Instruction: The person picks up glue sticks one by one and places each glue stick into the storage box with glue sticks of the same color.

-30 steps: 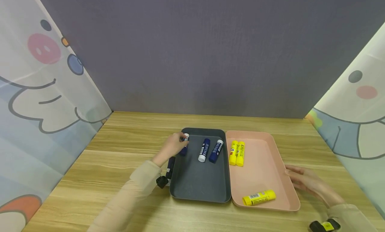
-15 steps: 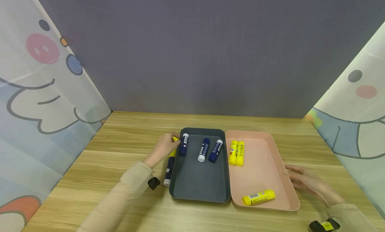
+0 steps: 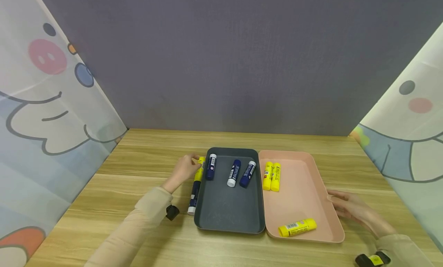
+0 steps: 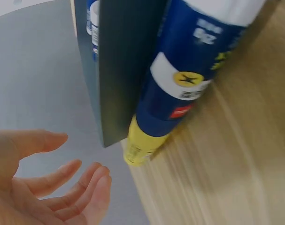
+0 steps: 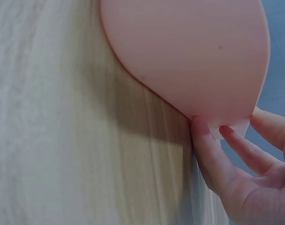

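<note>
My left hand (image 3: 182, 170) hovers with parted fingers just left of a yellow glue stick (image 3: 199, 173); in the left wrist view nothing lies between its thumb and fingers. End to end with that stick lies a blue glue stick (image 3: 194, 197) with a white cap, both along the outer left wall of the dark grey tray (image 3: 230, 217). Three blue glue sticks lie inside it, one of them (image 3: 211, 167) by its left wall. Fingertips of my right hand (image 3: 356, 210) touch the right outer wall of the pink tray (image 3: 304, 182), the fingers fairly straight.
Inside the pink tray are two yellow glue sticks (image 3: 271, 176) side by side and a third one (image 3: 297, 227) near the front. Both trays stand edge to edge on the wooden table (image 3: 155, 155). A grey wall (image 3: 235, 67) rises behind.
My left hand has let go of the blue glue stick by the grey tray's left wall and moved left, out of the tray to beside the yellow stick. The right hand has stayed put.
</note>
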A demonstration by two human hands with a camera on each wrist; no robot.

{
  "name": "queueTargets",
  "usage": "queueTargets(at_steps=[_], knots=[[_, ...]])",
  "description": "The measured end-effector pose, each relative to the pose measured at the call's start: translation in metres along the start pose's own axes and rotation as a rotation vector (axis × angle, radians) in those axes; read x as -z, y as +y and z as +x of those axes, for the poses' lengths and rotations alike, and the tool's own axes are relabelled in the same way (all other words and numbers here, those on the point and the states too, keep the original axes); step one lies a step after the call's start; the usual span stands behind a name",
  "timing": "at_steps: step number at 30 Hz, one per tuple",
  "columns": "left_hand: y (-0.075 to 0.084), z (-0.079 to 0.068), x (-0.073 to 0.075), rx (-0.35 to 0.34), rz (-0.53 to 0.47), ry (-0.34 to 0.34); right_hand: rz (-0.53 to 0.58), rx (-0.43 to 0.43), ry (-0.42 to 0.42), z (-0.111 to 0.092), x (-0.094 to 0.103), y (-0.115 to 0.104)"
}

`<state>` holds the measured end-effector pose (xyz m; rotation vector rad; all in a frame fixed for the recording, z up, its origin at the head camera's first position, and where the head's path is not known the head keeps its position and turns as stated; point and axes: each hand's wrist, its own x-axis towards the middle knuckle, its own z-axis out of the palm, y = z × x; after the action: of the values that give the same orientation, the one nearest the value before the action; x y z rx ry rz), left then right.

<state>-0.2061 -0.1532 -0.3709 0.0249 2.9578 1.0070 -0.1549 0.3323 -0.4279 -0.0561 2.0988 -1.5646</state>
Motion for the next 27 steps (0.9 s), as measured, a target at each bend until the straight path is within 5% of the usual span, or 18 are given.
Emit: queueTargets(at_steps=[27], knots=[[-0.019,0.013,-0.015,0.084,-0.038,-0.042,0.057,0.019,-0.041,0.001,0.001,0.002]])
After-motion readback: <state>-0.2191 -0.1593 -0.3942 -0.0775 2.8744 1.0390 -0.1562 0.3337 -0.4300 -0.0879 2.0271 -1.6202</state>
